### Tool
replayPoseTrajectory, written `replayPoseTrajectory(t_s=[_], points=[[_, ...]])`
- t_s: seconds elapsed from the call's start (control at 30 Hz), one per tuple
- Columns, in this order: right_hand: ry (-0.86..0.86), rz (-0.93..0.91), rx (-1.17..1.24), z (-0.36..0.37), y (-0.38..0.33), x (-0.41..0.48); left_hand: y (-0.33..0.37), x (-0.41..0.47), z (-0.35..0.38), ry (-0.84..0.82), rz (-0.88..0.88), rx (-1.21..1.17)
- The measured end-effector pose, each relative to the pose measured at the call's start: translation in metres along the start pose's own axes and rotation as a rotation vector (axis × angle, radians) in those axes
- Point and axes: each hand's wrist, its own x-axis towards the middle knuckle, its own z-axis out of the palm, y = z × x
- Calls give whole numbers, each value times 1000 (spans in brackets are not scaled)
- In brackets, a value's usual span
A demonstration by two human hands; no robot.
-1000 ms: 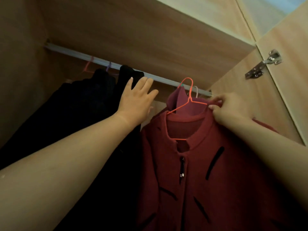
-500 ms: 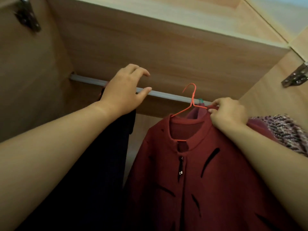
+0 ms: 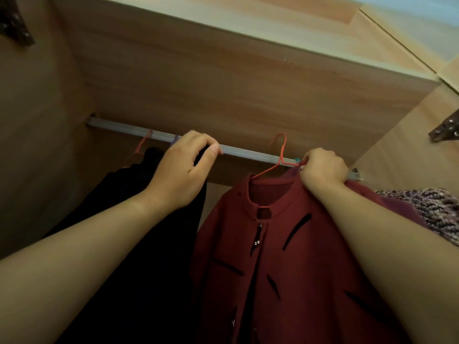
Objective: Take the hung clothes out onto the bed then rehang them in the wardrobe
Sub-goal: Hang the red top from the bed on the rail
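A dark red coat with black slashes and a buttoned front hangs on an orange wire hanger, its shoulder gripped by the right hand. The hook rises above the rail. Black clothes hang below the left hand, which curls over their top.
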Motion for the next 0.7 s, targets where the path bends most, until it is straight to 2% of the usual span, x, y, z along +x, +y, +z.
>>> replayPoseTrajectory(t_s=[0.17,0.3,0.4,0.53,0.7], points=[[-23,36,69,27,0,-11,-1,-9,8,-93,22,36],[-66,10,159,44,3,-30,-4,-17,5,-68,19,23],[-29,-35,186,45,9,-40,-6,-21,5,-65,20,17],[-49,-147,188,38,18,-41,-7,-27,6,-68,19,6],[-255,-411,59,11,44,-39,-8,-32,9,-72,14,-1]])
